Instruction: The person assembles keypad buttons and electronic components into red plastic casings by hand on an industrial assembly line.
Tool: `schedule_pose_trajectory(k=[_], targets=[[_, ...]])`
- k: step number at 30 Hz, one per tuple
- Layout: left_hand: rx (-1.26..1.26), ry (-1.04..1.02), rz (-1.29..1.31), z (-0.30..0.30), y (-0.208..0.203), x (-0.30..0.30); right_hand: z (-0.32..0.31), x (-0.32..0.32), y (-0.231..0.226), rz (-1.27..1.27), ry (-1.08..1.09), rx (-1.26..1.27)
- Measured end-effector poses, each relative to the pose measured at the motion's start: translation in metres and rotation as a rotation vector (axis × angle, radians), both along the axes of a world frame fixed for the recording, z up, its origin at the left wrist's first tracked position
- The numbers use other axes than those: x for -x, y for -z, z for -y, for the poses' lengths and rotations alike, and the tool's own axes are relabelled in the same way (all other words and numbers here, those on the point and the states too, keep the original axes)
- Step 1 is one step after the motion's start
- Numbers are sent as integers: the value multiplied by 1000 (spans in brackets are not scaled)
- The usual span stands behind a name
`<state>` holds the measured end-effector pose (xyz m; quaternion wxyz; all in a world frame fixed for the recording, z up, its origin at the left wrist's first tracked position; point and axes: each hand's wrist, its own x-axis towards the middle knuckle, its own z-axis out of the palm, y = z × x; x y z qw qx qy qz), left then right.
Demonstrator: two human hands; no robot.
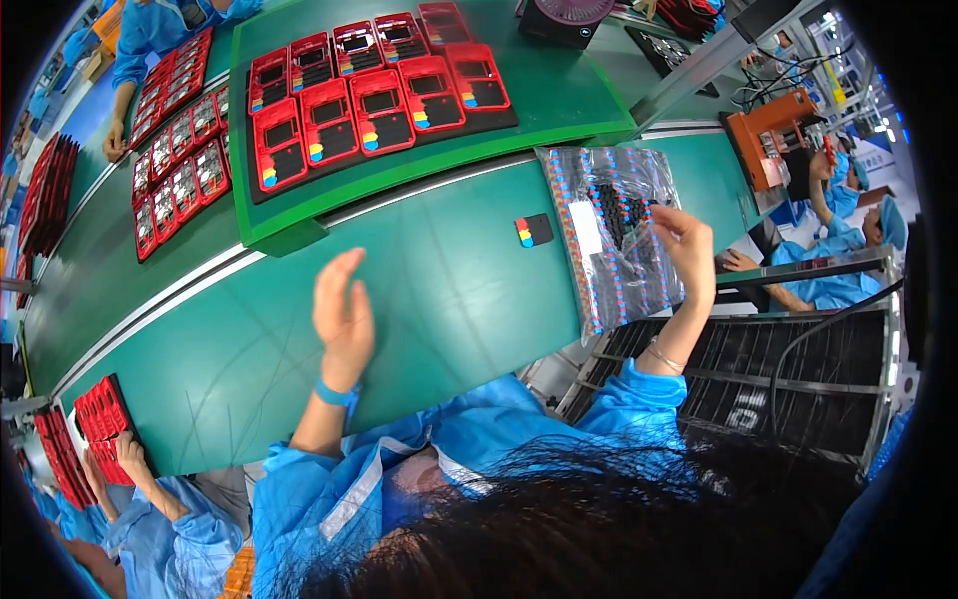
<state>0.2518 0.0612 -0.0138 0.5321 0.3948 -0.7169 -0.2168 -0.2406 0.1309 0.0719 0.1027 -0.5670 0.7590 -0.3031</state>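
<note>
My left hand (342, 317) is raised over the green bench with its fingers stretched out and nothing in them. On the right, my right hand (687, 250) has thumb and fingertips drawn together at the torn opening of a clear plastic bag (589, 290). What they pinch, if anything, is too small to make out. Inside the bag lie rows of black pads with red and blue corners. A single black keypad (540, 230) with yellow, red and blue patches lies beside the bag's left edge.
A raised green shelf (419, 160) holds a black tray of red casings (379, 108), several with similar pads. More red casings (178, 195) lie at left. Co-workers' hands (115, 140) work far left and lower left. A dark fan (562, 20) stands behind; a metal-framed rack (788, 379) is at right.
</note>
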Motion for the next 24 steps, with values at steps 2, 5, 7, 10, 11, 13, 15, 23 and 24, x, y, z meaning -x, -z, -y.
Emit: schedule_pose_trajectory(k=[2,5,7,10,11,13,15,23,24], targets=[[-68,55,5,-11,12,17,2,-5,14,-24,-9,12],[-118,147,24,-14,18,25,13,0,30,-345,-115,71],[-98,188,30,-13,23,26,17,7,40,-330,-87,16],[-169,178,8,-12,26,26,22,20,58,-379,-112,-35],[-170,175,6,-12,26,26,23,22,61,-419,-120,-39],[-160,155,5,-10,26,27,25,31,72,-484,-140,-84],[-160,162,12,-10,26,27,29,30,75,-521,-146,-91],[-154,153,45,-10,27,27,33,20,71,-564,-103,6],[-166,155,38,-9,26,27,37,18,67,-554,-115,-8]])
